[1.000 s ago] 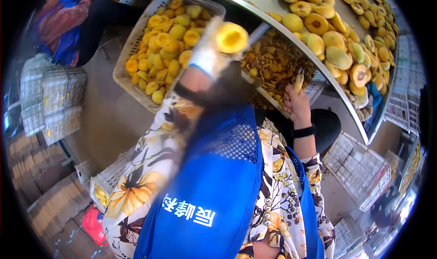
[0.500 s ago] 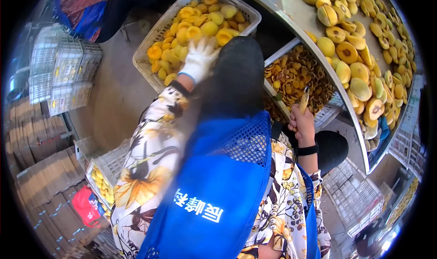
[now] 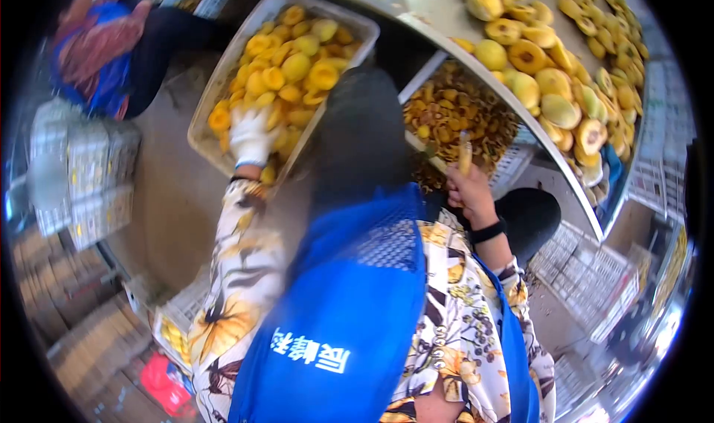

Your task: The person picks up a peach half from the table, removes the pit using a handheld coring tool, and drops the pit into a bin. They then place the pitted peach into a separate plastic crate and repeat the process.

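My left hand (image 3: 251, 134), in a white glove, reaches into a crate (image 3: 199, 118) of yellow peach halves (image 3: 296, 67). Its fingers lie apart over the fruit near the crate's lower left side, and I see nothing gripped in them. Bare and closed, my right hand (image 3: 472, 192) holds a small tool with a light wooden handle (image 3: 465, 157). The tool points upward, and its tip is too small to make out. Just beyond it sits a bin of brown-orange fruit scraps (image 3: 454, 114), partly under the table's edge.
Halved peaches (image 3: 554, 88) are piled on the metal table (image 3: 431, 2) at upper right. Stacked white crates (image 3: 97, 166) stand at left, cardboard (image 3: 56, 282) below them. Another person (image 3: 104, 47) sits at upper left. More crates (image 3: 584, 274) are at lower right.
My left hand has moved over the fruit toward the crate's lower left side. My right hand still holds the tool. The whole view has shifted, with the crate and table now further left.
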A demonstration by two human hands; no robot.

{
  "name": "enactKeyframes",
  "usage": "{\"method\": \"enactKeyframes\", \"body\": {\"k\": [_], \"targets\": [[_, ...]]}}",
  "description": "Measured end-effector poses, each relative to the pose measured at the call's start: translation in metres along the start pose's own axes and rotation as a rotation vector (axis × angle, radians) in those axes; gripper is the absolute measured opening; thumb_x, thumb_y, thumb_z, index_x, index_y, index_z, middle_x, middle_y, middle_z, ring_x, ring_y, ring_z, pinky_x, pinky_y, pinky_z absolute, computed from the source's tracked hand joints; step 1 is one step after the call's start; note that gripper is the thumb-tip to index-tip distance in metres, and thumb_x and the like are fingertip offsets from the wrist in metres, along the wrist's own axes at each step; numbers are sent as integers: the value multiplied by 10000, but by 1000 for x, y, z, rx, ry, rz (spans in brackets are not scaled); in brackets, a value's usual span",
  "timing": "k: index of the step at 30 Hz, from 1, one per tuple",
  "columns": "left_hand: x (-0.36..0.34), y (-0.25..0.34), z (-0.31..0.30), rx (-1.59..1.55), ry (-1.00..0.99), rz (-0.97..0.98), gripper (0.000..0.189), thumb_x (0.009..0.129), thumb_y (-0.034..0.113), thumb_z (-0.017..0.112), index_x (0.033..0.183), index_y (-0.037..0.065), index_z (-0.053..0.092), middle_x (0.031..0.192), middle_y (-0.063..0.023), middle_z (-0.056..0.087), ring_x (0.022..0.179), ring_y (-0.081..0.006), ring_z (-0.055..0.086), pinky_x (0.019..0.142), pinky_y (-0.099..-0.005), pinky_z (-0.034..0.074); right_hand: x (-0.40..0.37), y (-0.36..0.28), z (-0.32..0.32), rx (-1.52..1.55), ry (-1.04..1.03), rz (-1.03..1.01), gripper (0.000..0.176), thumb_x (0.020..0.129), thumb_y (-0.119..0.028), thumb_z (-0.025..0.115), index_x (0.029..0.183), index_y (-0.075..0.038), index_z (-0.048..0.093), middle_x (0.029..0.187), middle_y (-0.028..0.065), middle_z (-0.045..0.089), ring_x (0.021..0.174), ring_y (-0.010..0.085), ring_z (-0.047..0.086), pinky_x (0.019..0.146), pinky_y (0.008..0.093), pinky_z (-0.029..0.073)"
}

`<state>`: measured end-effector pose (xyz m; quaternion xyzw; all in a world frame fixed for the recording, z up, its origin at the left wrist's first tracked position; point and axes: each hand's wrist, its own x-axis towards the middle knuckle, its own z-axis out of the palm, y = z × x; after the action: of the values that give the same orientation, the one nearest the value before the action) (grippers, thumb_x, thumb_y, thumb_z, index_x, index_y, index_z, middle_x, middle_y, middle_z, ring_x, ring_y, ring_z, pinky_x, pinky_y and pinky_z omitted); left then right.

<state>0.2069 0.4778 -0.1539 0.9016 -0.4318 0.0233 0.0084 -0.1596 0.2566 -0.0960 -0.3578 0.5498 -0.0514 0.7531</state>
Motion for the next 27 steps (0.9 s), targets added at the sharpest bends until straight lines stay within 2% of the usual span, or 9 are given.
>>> {"method": "enactKeyframes", "body": {"k": [4, 6, 8, 9, 12, 15, 19, 22, 27], "targets": [[-32, -83, 70, 27, -246, -164, 592, 760, 525, 584, 1221, 155, 556, 1263, -89, 517, 1174, -366, 414, 975, -446, 364, 1, -3, 10, -30, -18, -99, 78, 864, -115, 550, 848, -90, 478, 558, -26, 427, 395, 63, 378, 321, 217, 282], [-9, -31, 6, 56, -320, -447, 647, 735, 564, 593, 1221, 140, 550, 1343, -124, 438, 1215, -352, 393, 993, -436, 361, 24, 19, -7, -579, 166, -324, 256, 823, -223, 585, 949, -1, 567, 700, 133, 628, 525, 227, 595, 512, 331, 487], [24, 7, -11, 9, -10, -241, 607, 743, 525, 627, 1185, 113, 573, 1302, -144, 475, 1187, -348, 431, 958, -429, 398, -6, -15, 4, -685, 182, -250, 341, 802, -256, 607, 1003, 16, 572, 785, 192, 650, 666, 287, 648, 661, 366, 513], [46, 27, -10, -119, 282, -23, 521, 757, 452, 661, 1130, 92, 606, 1229, -150, 533, 1133, -343, 482, 913, -409, 435, -7, -12, 1, -625, 190, -292, 319, 802, -245, 614, 981, 12, 554, 757, 174, 632, 612, 262, 625, 604, 352, 497], [105, 165, -91, -595, 365, 364, 385, 774, 348, 670, 1049, 79, 638, 1069, -151, 617, 998, -317, 576, 866, -385, 463, -9, -8, -12, -570, 263, -480, 296, 802, -235, 634, 946, 0, 525, 715, 155, 595, 550, 250, 583, 528, 341, 467], [122, 283, -118, -683, 105, 607, 418, 783, 433, 621, 1076, 134, 624, 1060, -92, 622, 975, -313, 585, 803, -393, 492, -20, -17, -20, -659, 378, -609, 339, 796, -279, 651, 1001, -32, 542, 780, 219, 579, 759, 402, 556, 661, 403, 457], [138, 391, -103, -407, -70, 866, 501, 771, 456, 611, 1168, 163, 526, 1199, -128, 511, 1041, -305, 548, 843, -422, 468, -28, -9, -38, -674, 475, -707, 313, 807, -264, 644, 994, -34, 545, 767, 224, 580, 736, 423, 546, 632, 408, 463], [153, 424, -104, -412, -268, 813, 535, 682, 440, 657, 1076, 93, 552, 1094, -154, 585, 1010, -345, 559, 846, -435, 467, -30, 1, -47, -712, 488, -694, 298, 813, -242, 640, 995, -31, 532, 710, 198, 581, 644, 367, 587, 578, 387, 472], [175, 418, -103, -391, -218, 816, 532, 649, 427, 664, 1037, 67, 608, 1039, -173, 621, 979, -340, 586, 841, -418, 472, -24, 4, -47, -533, 400, -635, 288, 822, -216, 631, 998, -18, 517, 637, 137, 569, 518, 215, 596, 505, 337, 469]]}}
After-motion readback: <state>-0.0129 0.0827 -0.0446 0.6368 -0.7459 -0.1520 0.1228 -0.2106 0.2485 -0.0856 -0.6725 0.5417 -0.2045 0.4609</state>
